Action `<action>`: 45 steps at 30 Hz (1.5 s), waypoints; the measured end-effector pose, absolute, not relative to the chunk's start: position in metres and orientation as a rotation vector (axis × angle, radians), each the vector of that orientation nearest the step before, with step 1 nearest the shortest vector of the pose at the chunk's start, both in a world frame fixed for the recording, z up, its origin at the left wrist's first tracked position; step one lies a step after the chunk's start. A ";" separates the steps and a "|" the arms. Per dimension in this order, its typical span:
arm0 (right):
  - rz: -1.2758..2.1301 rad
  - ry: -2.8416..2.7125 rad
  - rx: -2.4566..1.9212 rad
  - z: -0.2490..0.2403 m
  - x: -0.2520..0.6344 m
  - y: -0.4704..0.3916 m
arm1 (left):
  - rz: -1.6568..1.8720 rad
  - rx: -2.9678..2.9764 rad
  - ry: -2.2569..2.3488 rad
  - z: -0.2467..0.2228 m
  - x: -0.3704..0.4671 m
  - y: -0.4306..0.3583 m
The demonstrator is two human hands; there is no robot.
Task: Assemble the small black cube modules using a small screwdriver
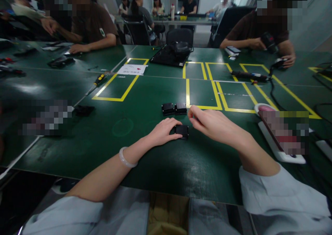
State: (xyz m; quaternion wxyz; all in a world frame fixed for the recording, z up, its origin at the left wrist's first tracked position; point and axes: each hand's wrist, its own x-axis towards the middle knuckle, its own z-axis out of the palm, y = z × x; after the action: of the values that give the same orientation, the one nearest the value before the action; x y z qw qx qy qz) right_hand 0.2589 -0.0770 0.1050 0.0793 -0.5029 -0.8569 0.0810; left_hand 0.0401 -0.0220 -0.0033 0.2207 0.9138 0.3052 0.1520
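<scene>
On the green table [145,165], a small black rectangular block [182,131] lies between my hands. My left hand [166,132] grips its left end, fingers at the far edge and thumb on the near edge. My right hand [207,121] hovers just right of the block, its thumb and fingers closed in a pinch; whatever they hold, if anything, is hidden. Just beyond my left hand, two similar black blocks, a left one [168,109] and a right one [181,108], sit side by side.
Yellow tape outlines [203,107] mark the table ahead. To the left lies a yellow-black screwdriver [99,79]; to the right, a phone on a white stand [269,143]. A black bag [171,54] and a black cabled tool [250,76] lie farther off. Co-workers sit across the table.
</scene>
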 end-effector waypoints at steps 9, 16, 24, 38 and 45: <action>0.199 -2.582 -1.512 0.101 0.261 -0.074 | 0.402 2.517 0.851 -0.001 0.041 -0.023; 0.248 -2.550 -1.502 0.101 0.260 -0.074 | 0.400 2.526 0.848 -0.002 0.040 -0.023; 0.258 -2.584 -1.491 0.104 0.260 -0.075 | 0.412 2.506 0.847 -0.002 0.039 -0.024; 0.342 -2.556 -1.511 0.106 0.260 -0.074 | 0.396 2.524 0.847 -0.003 0.040 -0.022; 0.315 -2.544 -1.500 0.106 0.261 -0.075 | 0.410 2.524 0.849 -0.003 0.040 -0.023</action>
State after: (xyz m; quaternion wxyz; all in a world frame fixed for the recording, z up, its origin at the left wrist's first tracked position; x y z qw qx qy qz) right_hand 0.2614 -0.0751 0.1059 0.0854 -0.5032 -0.8534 0.1058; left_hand 0.0399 -0.0228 -0.0028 0.2215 0.9135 0.3073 0.1484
